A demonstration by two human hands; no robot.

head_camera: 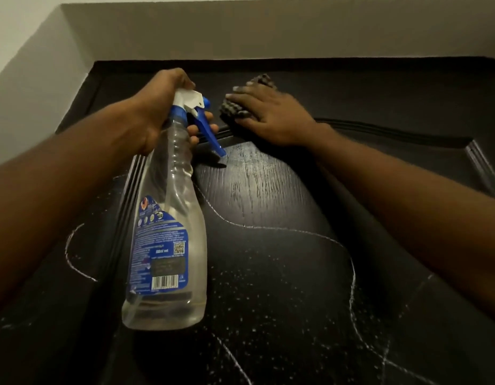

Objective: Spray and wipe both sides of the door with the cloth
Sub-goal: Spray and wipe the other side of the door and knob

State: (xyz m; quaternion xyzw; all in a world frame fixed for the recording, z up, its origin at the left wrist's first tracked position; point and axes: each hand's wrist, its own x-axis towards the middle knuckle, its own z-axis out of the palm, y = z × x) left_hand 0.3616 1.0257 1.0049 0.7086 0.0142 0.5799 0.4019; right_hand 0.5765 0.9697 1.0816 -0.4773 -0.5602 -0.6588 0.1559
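Left grip curls round spray bottle; right grip, fingers spread, presses cloth against door.

The door filled most of the view, and the wall stood above its top edge. Before the door's left half was the spray bottle, its neck gripped by the left hand. Near the door's top middle, the cloth lay on the door under the right hand.

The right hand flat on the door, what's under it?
A dark, bumpy cloth lies under the right hand, pressed against the black door. Parts of it show above and to the left of the hand; the rest is covered by the palm and fingers.
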